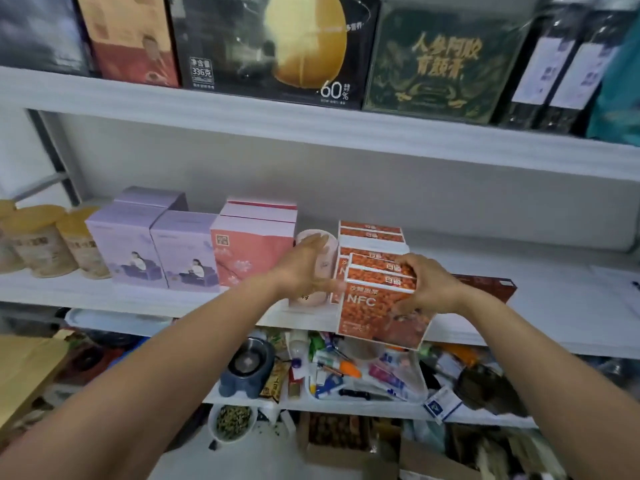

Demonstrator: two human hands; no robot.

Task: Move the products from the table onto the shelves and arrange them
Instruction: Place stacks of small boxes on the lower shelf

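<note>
Two orange NFC boxes (pixel 377 306) are held together at the front edge of the middle white shelf (pixel 554 306), gripped from the right by my right hand (pixel 427 285). Behind them stand more orange boxes (pixel 370 233) in a row. My left hand (pixel 306 268) is wrapped around a pale pink round container (pixel 320 239) standing just left of the orange boxes. Further left on the same shelf are a pink box (pixel 251 251) and two lilac boxes (pixel 152 247).
Tan canisters (pixel 41 244) stand at the shelf's far left. A dark red flat box (pixel 491 287) lies right of the orange boxes. The shelf above (pixel 311 123) carries large dark boxes and jars. The lower shelf (pixel 346 407) is crowded with small items.
</note>
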